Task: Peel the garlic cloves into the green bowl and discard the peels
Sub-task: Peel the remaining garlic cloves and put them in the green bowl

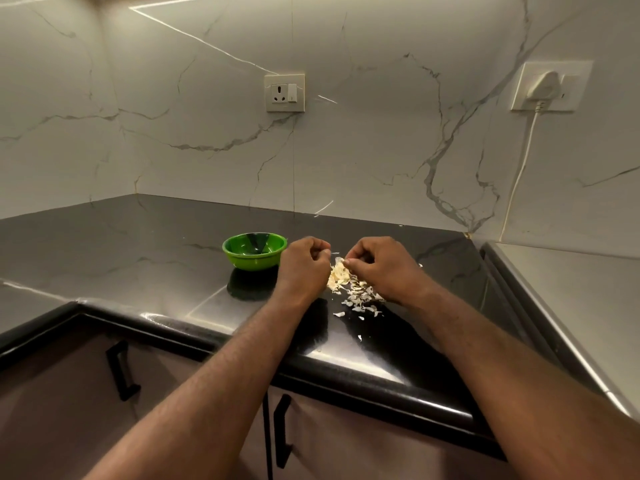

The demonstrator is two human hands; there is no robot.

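Both hands are up over the black countertop (138, 244), and the right hand (379, 268) has its fingers curled in, pinching a pale garlic piece (340, 262) at the top of the heap, clove or skin, too small to call. The left hand (304, 263) is curled tight just beside it at nine o'clock, though I cannot tell if it grips anything. The green bowl (252, 262) sits at nine o'clock of that hand, nearly touching, and the peels (356, 292) spill toward five o'clock beneath the right hand.
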